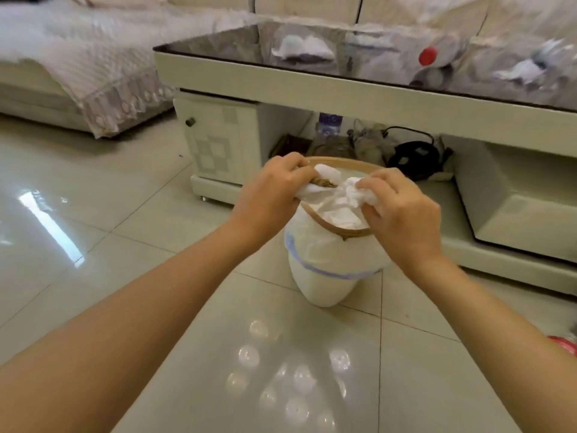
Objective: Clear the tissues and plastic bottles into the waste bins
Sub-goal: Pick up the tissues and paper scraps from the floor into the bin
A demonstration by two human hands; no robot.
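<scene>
A white waste bin (321,276) with a wooden rim and a white liner stands on the floor in front of the coffee table. Over its mouth, my left hand (271,189) grips a crumpled white tissue (324,175) at the rim's far left. My right hand (402,210) pinches another crumpled tissue (359,192) above the opening. On the glass table top lie more tissues (299,48), (524,68) and a clear plastic bottle with a red cap (427,56), all blurred.
The white coffee table (281,85) has a drawer unit at left and an open shelf holding a bottle (327,126), a bag and black cables (412,151). A covered sofa (78,73) stands at left. Something red (565,345) lies at the right edge. Glossy tiled floor lies all around.
</scene>
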